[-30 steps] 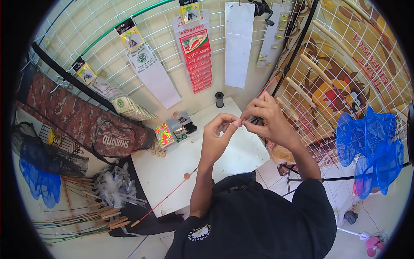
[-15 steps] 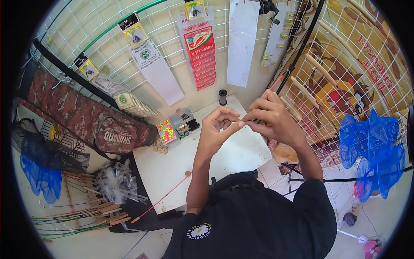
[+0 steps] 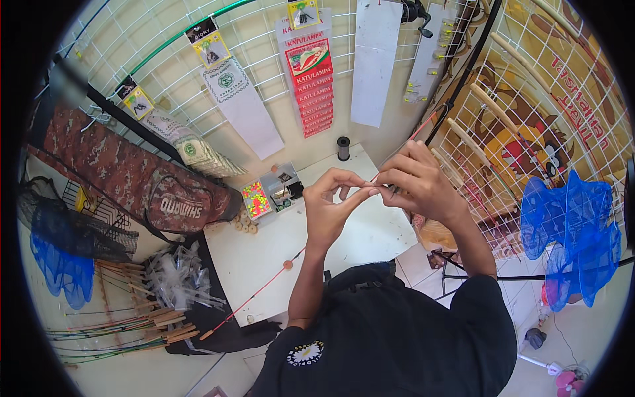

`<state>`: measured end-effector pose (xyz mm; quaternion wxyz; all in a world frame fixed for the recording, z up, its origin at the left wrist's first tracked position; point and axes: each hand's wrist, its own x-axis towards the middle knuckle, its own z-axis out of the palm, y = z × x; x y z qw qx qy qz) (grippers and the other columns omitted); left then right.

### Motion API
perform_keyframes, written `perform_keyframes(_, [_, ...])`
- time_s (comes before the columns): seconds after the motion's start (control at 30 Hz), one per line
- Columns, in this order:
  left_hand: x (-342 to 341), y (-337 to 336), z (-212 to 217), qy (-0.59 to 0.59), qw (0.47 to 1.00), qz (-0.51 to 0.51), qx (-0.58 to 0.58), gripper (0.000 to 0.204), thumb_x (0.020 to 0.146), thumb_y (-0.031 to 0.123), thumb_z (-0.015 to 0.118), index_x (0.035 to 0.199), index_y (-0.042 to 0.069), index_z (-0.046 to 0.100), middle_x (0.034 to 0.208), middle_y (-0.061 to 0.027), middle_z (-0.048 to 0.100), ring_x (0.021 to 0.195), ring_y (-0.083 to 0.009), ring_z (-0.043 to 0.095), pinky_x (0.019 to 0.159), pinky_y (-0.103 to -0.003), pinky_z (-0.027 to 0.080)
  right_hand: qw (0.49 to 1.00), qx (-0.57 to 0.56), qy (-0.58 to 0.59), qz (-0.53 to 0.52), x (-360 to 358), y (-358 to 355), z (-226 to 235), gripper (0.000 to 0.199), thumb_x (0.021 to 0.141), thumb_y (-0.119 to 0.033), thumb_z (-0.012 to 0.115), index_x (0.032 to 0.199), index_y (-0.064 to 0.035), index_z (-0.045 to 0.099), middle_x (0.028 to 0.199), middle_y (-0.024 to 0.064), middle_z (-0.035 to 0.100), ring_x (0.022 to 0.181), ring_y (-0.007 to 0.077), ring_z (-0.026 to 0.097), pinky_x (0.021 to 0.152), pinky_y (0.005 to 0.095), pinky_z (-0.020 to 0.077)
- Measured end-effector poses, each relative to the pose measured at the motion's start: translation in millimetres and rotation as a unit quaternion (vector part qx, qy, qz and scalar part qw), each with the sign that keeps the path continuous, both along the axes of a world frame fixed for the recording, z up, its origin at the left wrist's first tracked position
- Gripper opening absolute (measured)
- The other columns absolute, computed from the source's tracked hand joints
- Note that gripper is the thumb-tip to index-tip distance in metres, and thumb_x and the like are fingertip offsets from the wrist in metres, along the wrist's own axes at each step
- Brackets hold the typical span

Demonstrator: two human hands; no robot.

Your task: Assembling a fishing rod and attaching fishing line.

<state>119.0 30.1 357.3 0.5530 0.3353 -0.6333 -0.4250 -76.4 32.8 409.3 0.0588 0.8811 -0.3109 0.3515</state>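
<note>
The left hand (image 3: pixel 338 202) and right hand (image 3: pixel 413 178) meet fingertip to fingertip above the white table (image 3: pixel 370 245). On both, thumb and forefinger are pinched closed, the other fingers curled. Whatever they may grip is too small to make out.

A thin red rod (image 3: pixel 261 290) slants below and to the left of the left hand. Its pale grip end sticks out past the table's near edge, farthest from the hand, and a round tan disc (image 3: pixel 288 264) sits on the rod just left of the left forearm. From there the rod runs up behind that forearm, roughly in line with the pinched fingertips; whether it reaches them cannot be told.

Ahead of the left hand, near the back of the table, a dark spool (image 3: pixel 343 149) stands upright. To the left of that hand is a clear box (image 3: pixel 281 186) of small parts, with a tray of bright beads (image 3: pixel 256 200) next to it and tan rings (image 3: pixel 246 223) just beyond. Farther left leans a camouflage bag (image 3: pixel 126 175). Well to the right of the right hand hang blue nets (image 3: pixel 570 231) by a white wire grid (image 3: pixel 503 165).
</note>
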Motion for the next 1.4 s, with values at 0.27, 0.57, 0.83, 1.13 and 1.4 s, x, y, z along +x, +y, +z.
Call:
perform_keyframes(0.27, [-1.1, 6.5, 5.4, 0.101, 0.991, -0.044, 0.076, 0.015, 0.084, 0.006, 0.073, 0.093, 0.0, 0.061, 0.086, -0.004, 0.066, 0.079, -0.0059, 0.059, 0.067, -0.021, 0.042, 0.989, -0.143, 0.022, -0.013, 1.2, -1.2, -13.1, 0.023, 0.063, -0.014, 0.078, 0.078, -0.0108, 0.061, 0.081, -0.0016, 0.058, 0.074, 0.0183, 0.05, 0.065, 0.0331, 0.0392])
perform_keyframes(0.57, [-2.5, 5.0, 5.1, 0.122, 0.988, -0.072, 0.063, 0.014, 0.083, 0.003, 0.072, 0.093, 0.0, 0.063, 0.088, -0.0044, 0.067, 0.071, -0.0043, 0.052, 0.064, -0.021, 0.041, 0.97, -0.241, 0.037, -0.025, 2.3, 1.6, -12.3, 0.017, 0.069, -0.013, 0.075, 0.078, -0.0118, 0.061, 0.08, -0.0037, 0.058, 0.069, 0.0131, 0.051, 0.067, 0.0301, 0.0401])
perform_keyframes(0.83, [-8.4, 11.4, 6.0, -0.008, 0.985, 0.105, -0.134, 0.016, 0.071, 0.0, 0.077, 0.083, 0.007, 0.07, 0.076, -0.0004, 0.069, 0.054, -0.0109, 0.046, 0.058, -0.025, 0.038, 0.962, -0.269, 0.036, -0.024, 5.2, 1.5, -14.0, 0.013, 0.07, -0.008, 0.072, 0.079, -0.0116, 0.064, 0.078, -0.0041, 0.058, 0.066, 0.012, 0.048, 0.065, 0.0296, 0.0398])
perform_keyframes(1.13, [-12.7, 19.8, 13.0, -0.088, 0.963, 0.163, -0.196, 0.019, 0.074, -0.002, 0.075, 0.092, 0.006, 0.071, 0.084, -0.0045, 0.068, 0.061, -0.0128, 0.053, 0.058, -0.025, 0.042, 0.957, -0.283, 0.053, -0.024, 4.8, 3.0, -16.2, 0.012, 0.07, -0.01, 0.071, 0.08, -0.0114, 0.065, 0.08, -0.0039, 0.058, 0.067, 0.0118, 0.048, 0.066, 0.0289, 0.0395])
perform_keyframes(1.4, [-5.3, 18.7, 13.4, -0.034, 0.996, 0.046, -0.063, 0.018, 0.08, -0.002, 0.07, 0.097, 0.003, 0.073, 0.088, -0.0044, 0.067, 0.066, -0.0063, 0.049, 0.061, -0.022, 0.042, 0.964, -0.256, 0.075, -0.021, 0.0, 5.5, -18.0, 0.031, 0.062, -0.011, 0.08, 0.09, -0.01, 0.067, 0.083, -0.0039, 0.059, 0.073, 0.0143, 0.051, 0.07, 0.0322, 0.0404])
